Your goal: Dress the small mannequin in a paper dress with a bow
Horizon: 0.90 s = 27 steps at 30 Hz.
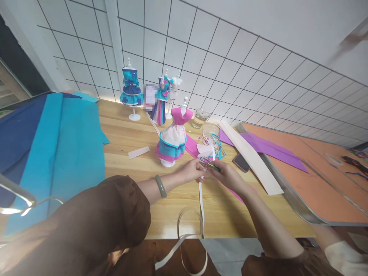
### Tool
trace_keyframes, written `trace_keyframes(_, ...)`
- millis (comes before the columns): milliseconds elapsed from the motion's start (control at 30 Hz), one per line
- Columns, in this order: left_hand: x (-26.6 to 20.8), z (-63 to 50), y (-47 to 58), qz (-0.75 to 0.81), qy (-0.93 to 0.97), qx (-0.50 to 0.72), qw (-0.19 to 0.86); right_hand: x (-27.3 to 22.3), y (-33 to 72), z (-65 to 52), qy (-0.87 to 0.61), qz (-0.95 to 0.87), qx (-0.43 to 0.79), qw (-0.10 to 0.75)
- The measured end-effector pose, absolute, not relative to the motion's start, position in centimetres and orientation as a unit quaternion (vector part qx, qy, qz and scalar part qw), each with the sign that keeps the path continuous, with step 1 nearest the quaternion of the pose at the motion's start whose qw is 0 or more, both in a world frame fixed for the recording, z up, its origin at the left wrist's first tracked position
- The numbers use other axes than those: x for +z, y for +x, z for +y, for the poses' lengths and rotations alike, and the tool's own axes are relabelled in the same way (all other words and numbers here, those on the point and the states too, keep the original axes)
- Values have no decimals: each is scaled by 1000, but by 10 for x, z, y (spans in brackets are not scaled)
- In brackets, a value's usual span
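My left hand (192,171) pinches a narrow white ribbon (201,199), which hangs down across the table and loops over its front edge. Close against it, my right hand (228,177) is closed around small scissors (212,165), with the blades pointing toward the left fingers. Where blades and ribbon meet is too small to make out. Just behind my left hand stands a mini dress form in a pink, white and blue dress (173,134). Pale pink fabric scraps (205,149) and tangled blue trimmings (219,147) lie beyond the hands.
Dressed mini mannequins (131,90) stand at the back near a glass jar (200,118). Blue fabric (77,153) covers the left side. On the right are a phone (241,163), a long cream strip (253,161), purple fabric (273,149) and an orange board (324,184). Another person's arm (324,235) shows lower right.
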<state>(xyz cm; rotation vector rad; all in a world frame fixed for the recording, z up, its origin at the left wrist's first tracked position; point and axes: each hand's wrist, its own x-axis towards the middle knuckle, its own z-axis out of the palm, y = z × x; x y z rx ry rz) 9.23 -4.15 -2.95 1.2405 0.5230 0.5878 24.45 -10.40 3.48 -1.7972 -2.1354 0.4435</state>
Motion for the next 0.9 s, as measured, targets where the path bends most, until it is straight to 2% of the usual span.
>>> trace_keyframes(200,-36,-41,91,198,583,281,736,36,245,-107,-615,-746,189,174)
trace_keyframes(767,-30,-42,93,225,543,267,764,31,241,-107,-634,-764,24,113)
trace_keyframes(900,-31,-41,94,225,534,268,770,32,238,-107,-644,-757,18,112)
